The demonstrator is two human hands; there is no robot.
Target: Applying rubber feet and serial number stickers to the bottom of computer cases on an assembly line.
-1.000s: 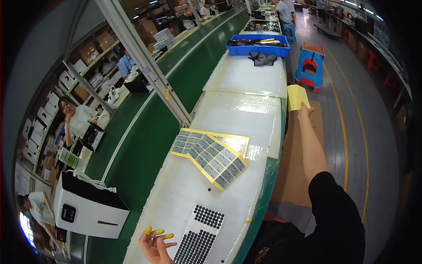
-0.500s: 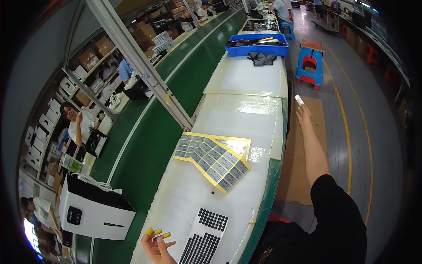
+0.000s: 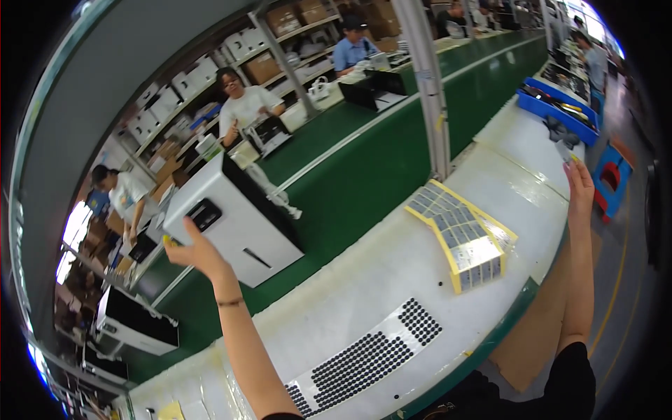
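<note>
My left hand [image 3: 199, 250] is raised with its fingers apart and holds nothing. It is in front of a white box-shaped appliance [image 3: 246, 236] with black sides, a dark oval panel and a dark slot, which stands on the green conveyor; I cannot tell whether the fingers touch it. Out to the right, my right hand [image 3: 579, 183] pinches a small pale label [image 3: 564, 152] at its fingertips. Yellow covers show on some fingertips of both hands. Sheets of silver-grey labels with yellow edges [image 3: 458, 231] overlap on the white-topped bench. Nearer me lies a sheet of round black pads [image 3: 364, 364].
A metal post [image 3: 428, 91] rises at the bench's far edge. A blue tray of tools [image 3: 558, 112] sits at the right end, with grey gloves [image 3: 560, 131] beside it. More appliances [image 3: 133, 322] stand on the conveyor [image 3: 364, 189] to the left. Several people work across it.
The view has swung left. My left hand has risen from beside the black pads to the front of the white appliance. The right hand still holds the label, now over the bench's right side.
</note>
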